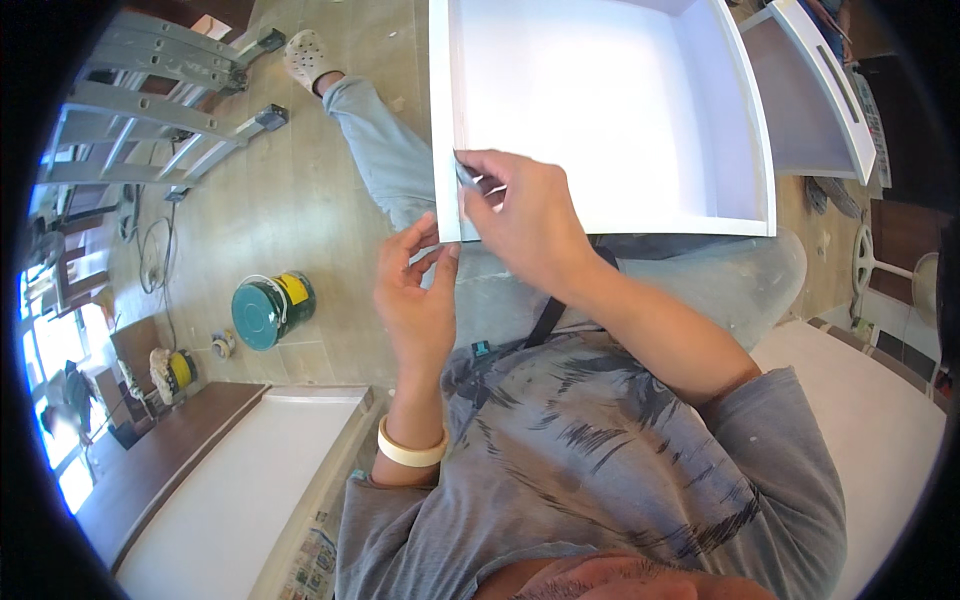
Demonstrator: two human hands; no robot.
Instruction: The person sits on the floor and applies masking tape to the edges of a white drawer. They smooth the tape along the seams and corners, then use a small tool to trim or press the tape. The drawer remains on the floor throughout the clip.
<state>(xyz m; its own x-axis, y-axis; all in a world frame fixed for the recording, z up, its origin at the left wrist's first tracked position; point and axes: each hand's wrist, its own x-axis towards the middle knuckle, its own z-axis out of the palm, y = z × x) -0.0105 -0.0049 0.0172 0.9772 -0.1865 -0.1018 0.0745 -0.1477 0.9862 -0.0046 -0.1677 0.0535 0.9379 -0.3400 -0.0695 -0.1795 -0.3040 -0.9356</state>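
Note:
A white drawer-like box (600,226) lies across my lap, its hollow side facing up. At its near left corner, the fingers and thumb of my left hand (412,295) pinch the edge. My right hand (540,215) is closed round a small, thin grey blade-like tool (464,174), whose tip touches the inner side of the left wall. A pale greenish strip (453,215) runs along that wall near the corner; I cannot tell what it is. Round my left forearm sits a roll of cream masking tape (412,445).
Metal ladders (160,120) stand at the far left. A green lidded bucket (258,315) is on the tiled floor to my left, beyond a white panel (250,490). Another white drawer (810,90) stands at the far right, with a fan (925,285) nearer.

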